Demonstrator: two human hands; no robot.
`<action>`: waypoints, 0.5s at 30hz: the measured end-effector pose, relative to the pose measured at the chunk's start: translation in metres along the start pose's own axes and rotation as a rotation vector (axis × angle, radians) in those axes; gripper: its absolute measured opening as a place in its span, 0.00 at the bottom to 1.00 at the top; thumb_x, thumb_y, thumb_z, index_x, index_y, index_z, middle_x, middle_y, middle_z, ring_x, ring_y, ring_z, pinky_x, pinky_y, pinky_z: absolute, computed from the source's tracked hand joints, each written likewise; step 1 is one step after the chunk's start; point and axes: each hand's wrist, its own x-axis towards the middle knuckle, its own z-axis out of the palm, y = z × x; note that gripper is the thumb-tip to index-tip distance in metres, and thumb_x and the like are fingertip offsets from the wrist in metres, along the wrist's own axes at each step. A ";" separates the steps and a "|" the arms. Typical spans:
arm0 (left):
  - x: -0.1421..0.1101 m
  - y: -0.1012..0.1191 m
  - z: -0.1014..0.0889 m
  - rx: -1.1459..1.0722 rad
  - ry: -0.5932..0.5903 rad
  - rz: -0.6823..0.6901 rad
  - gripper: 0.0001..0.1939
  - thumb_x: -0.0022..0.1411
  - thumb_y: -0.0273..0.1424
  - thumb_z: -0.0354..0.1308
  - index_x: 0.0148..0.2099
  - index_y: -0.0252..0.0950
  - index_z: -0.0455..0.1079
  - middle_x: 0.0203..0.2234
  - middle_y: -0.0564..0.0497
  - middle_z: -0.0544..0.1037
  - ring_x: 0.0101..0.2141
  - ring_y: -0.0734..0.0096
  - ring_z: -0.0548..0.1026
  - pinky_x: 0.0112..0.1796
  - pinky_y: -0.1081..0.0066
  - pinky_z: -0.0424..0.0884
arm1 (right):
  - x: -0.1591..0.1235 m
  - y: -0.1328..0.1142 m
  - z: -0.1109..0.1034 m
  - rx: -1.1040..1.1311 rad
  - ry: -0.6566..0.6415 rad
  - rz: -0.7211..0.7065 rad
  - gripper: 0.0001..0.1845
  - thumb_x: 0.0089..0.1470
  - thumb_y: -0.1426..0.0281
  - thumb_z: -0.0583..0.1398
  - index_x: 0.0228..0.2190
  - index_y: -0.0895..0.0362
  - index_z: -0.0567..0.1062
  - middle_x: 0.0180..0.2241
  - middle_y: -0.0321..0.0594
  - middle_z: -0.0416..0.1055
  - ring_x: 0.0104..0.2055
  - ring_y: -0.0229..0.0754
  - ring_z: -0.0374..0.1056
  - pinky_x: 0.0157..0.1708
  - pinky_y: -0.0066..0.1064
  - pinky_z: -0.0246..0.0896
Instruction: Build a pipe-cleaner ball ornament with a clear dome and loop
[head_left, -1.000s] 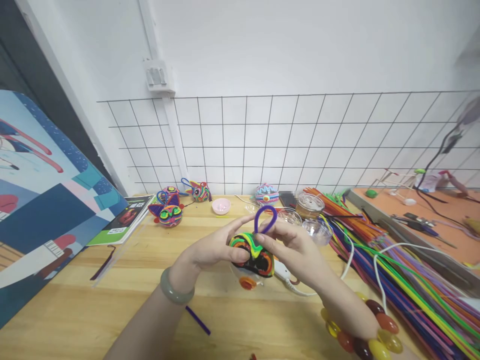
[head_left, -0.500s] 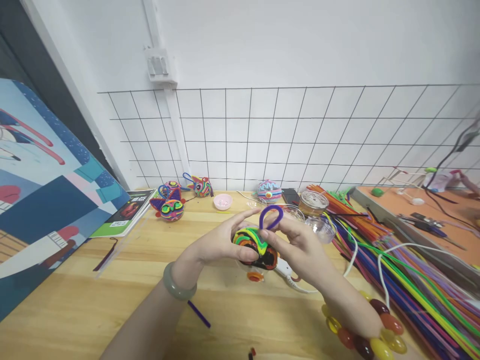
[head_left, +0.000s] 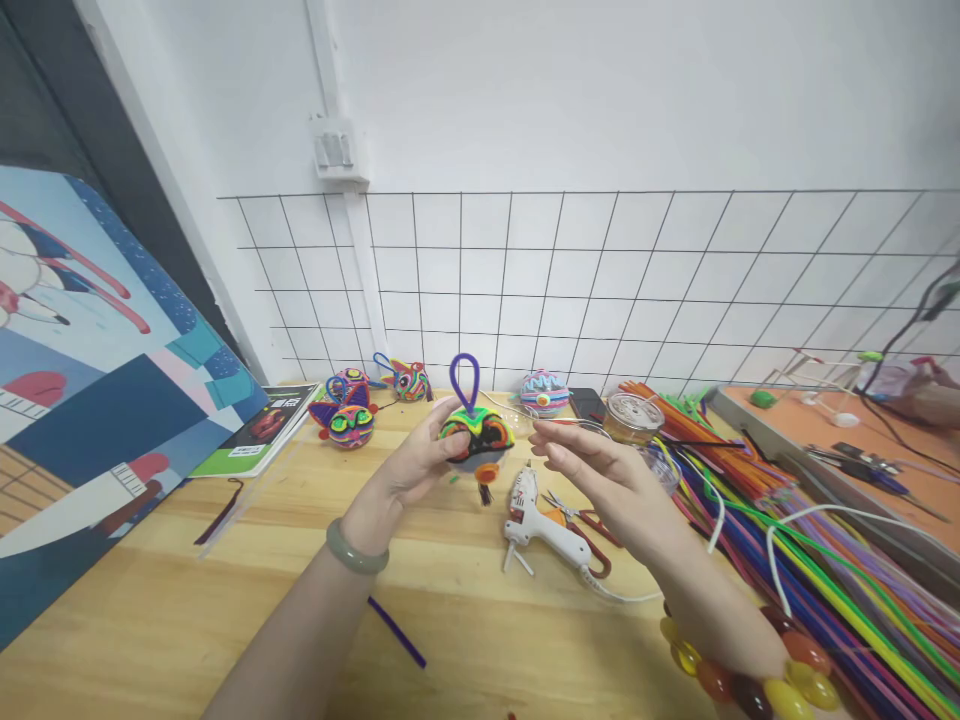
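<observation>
Pinching a multicoloured ball (head_left: 487, 434) by its left side, left hand (head_left: 417, 460), thumb in front, fingers behind, purple loop (head_left: 475, 370) upright on top, right hand (head_left: 606, 470) apart to its right, fingers loosely extended.

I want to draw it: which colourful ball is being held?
The ball with orange-black eyes, in the left hand; no hand touches the other balls.

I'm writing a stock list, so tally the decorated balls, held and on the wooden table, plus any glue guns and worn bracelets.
Decorated ball in the left hand: 1
Other balls on the wooden table: 4
Glue gun: 1
Worn bracelets: 2
Total: 8
</observation>
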 end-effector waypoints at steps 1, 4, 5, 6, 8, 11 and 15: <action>0.001 0.002 -0.003 -0.021 0.037 0.018 0.34 0.43 0.35 0.72 0.53 0.39 0.67 0.44 0.46 0.77 0.42 0.62 0.76 0.41 0.69 0.70 | 0.000 0.001 0.000 -0.004 -0.014 -0.001 0.20 0.51 0.57 0.62 0.44 0.54 0.76 0.47 0.45 0.75 0.51 0.48 0.69 0.52 0.44 0.63; 0.002 0.009 -0.012 -0.058 0.122 0.072 0.30 0.45 0.33 0.70 0.51 0.38 0.68 0.42 0.47 0.77 0.39 0.66 0.76 0.38 0.70 0.71 | 0.000 0.002 -0.004 -0.084 -0.090 -0.008 0.23 0.51 0.56 0.61 0.46 0.55 0.75 0.50 0.48 0.72 0.50 0.49 0.69 0.48 0.42 0.66; 0.002 0.011 -0.015 -0.071 0.139 0.092 0.28 0.47 0.33 0.70 0.50 0.38 0.68 0.42 0.47 0.77 0.38 0.66 0.76 0.38 0.70 0.71 | 0.000 0.003 -0.007 -0.154 -0.127 -0.001 0.25 0.51 0.55 0.61 0.47 0.56 0.74 0.50 0.49 0.71 0.49 0.49 0.69 0.46 0.41 0.66; 0.002 0.014 -0.018 -0.088 0.157 0.119 0.24 0.48 0.33 0.68 0.49 0.37 0.69 0.41 0.47 0.77 0.38 0.67 0.76 0.38 0.69 0.71 | 0.000 0.003 -0.012 -0.254 -0.170 0.014 0.25 0.52 0.55 0.60 0.48 0.56 0.73 0.50 0.49 0.71 0.48 0.49 0.69 0.45 0.40 0.66; 0.000 0.020 -0.023 -0.141 0.180 0.173 0.18 0.52 0.33 0.66 0.46 0.36 0.70 0.42 0.47 0.77 0.39 0.67 0.76 0.40 0.68 0.72 | 0.001 0.006 -0.022 -0.541 -0.284 0.080 0.23 0.52 0.56 0.59 0.46 0.57 0.74 0.46 0.48 0.73 0.46 0.48 0.70 0.42 0.37 0.65; -0.002 0.028 -0.026 -0.222 0.214 0.210 0.15 0.54 0.33 0.64 0.44 0.36 0.71 0.42 0.47 0.78 0.43 0.63 0.75 0.45 0.61 0.71 | 0.003 0.015 -0.033 -1.018 -0.488 0.264 0.11 0.48 0.63 0.60 0.31 0.57 0.78 0.32 0.43 0.76 0.34 0.46 0.71 0.29 0.30 0.60; -0.002 0.034 -0.021 -0.271 0.272 0.219 0.15 0.55 0.34 0.63 0.45 0.35 0.71 0.46 0.44 0.76 0.47 0.56 0.74 0.47 0.54 0.70 | 0.006 0.031 -0.028 -1.172 -0.569 0.383 0.04 0.40 0.71 0.62 0.19 0.59 0.75 0.19 0.40 0.71 0.23 0.42 0.68 0.20 0.27 0.50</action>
